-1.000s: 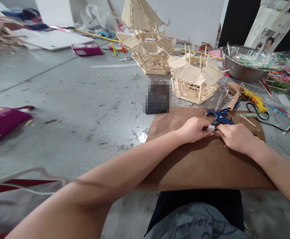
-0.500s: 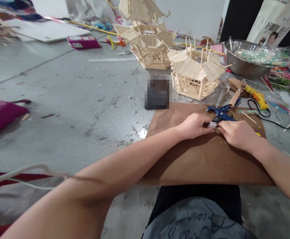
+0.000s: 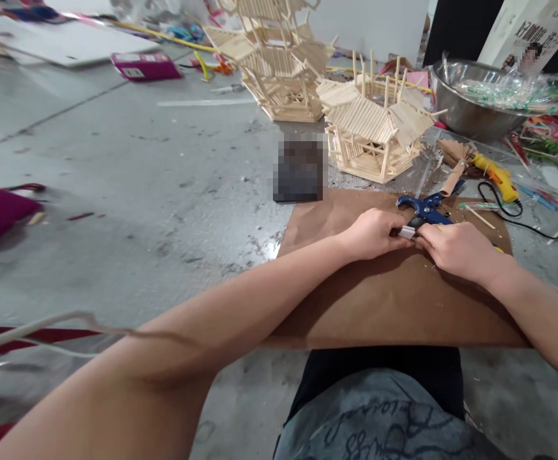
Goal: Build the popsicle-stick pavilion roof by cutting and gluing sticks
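Observation:
Over the brown board, my left hand (image 3: 373, 234) is closed around a small pale piece (image 3: 407, 232), whose end shows between the two hands. The fingers of my right hand (image 3: 458, 248) are pinched together at the right side of that piece, and whatever they grip is too small to name. Just beyond the fingers lies a blue cutter tool (image 3: 425, 207), partly hidden by the hands. The brown board (image 3: 384, 306) lies beneath both hands.
Behind the board stand a low stick model (image 3: 367, 124) and a taller stick tower (image 3: 283, 76). A yellow glue gun (image 3: 498, 177) with a black cord lies right, near a metal bowl (image 3: 475, 108). A dark pixelated object (image 3: 298, 171) touches the board's back left.
The view has tilted slightly, so the surroundings sit a little higher in the picture. Both hands keep nearly the same pose around the pale piece.

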`<state>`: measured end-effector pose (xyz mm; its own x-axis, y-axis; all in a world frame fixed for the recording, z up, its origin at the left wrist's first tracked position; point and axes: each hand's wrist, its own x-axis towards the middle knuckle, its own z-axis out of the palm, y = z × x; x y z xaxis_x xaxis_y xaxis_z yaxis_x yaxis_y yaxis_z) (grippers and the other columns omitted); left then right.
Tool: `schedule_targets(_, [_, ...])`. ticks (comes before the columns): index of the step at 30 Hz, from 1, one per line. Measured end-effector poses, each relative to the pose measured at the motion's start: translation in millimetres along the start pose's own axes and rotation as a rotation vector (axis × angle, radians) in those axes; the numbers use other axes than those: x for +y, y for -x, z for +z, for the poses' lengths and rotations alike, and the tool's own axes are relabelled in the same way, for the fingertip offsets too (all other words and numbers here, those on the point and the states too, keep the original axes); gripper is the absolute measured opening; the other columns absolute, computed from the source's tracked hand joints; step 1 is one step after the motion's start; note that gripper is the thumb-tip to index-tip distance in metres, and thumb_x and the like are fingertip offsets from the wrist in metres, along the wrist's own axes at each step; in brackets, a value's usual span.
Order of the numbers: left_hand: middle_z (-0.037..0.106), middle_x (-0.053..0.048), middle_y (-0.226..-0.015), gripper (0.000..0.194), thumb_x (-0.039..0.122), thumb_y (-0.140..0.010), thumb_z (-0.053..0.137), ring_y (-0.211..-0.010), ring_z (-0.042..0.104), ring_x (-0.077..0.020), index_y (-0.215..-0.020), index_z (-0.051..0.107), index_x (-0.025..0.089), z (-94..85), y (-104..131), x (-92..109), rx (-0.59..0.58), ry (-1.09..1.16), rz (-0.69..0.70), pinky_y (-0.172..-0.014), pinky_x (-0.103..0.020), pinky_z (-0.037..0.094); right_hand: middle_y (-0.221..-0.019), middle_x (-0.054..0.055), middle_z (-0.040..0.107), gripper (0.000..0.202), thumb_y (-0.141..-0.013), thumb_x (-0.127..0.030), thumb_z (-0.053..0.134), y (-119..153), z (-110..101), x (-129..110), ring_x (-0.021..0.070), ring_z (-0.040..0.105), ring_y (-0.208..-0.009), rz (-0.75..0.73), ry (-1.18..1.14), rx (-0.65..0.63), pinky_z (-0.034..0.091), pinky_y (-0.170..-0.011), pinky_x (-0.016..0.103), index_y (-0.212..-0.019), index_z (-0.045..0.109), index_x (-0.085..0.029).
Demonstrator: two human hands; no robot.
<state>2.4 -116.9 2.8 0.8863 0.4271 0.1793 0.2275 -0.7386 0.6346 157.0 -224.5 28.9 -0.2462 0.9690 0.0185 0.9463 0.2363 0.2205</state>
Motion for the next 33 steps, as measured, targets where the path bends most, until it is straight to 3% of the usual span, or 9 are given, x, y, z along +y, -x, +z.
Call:
schedule_targets(16, [0.047, 0.003, -0.051, 0.021, 0.032, -0.072, 0.059, -0.049, 0.037, -0.0066, -0.061, 0.057, 0.014, -0.6, -0.4, 0.2, -0.011, -0.046, -0.012, -0.048, -0.019, 0.027, -0.071, 0.008, 0.066, 0.036, -0.091, -0.032, 0.026, 3.8, -1.8, 6.3, 0.0155, 0.058, -0.058, -0.021, -0.005, 0.001, 0.016, -0.048, 0.028, -0.087, 0.057, -0.015])
schedule_targets(23, [0.057, 0.0, -0.059, 0.018, 0.031, -0.073, 0.058, -0.055, 0.047, -0.0087, -0.069, 0.063, 0.013, -0.9, 0.5, 0.8, -0.007, -0.03, 0.0, -0.054, -0.019, 0.034, -0.073, 0.008, 0.066, 0.036, -0.091, -0.033, 0.026, 4.5, -0.9, 5.0, 0.0155, 0.059, -0.06, -0.002, 0.002, -0.03, 0.017, -0.049, 0.029, -0.089, 0.058, -0.015])
schedule_targets(33, [0.06, 0.0, -0.062, 0.018, 0.03, -0.073, 0.058, -0.058, 0.051, -0.0102, -0.069, 0.063, 0.013, 0.7, -1.2, -0.4, -0.008, -0.025, -0.001, -0.056, -0.02, 0.036, -0.073, 0.008, 0.066, 0.034, -0.091, -0.03, 0.027, -0.9, 0.9, 3.7, 0.0156, 0.058, -0.059, -0.023, 0.01, 0.009, 0.017, -0.048, 0.028, -0.089, 0.057, -0.014])
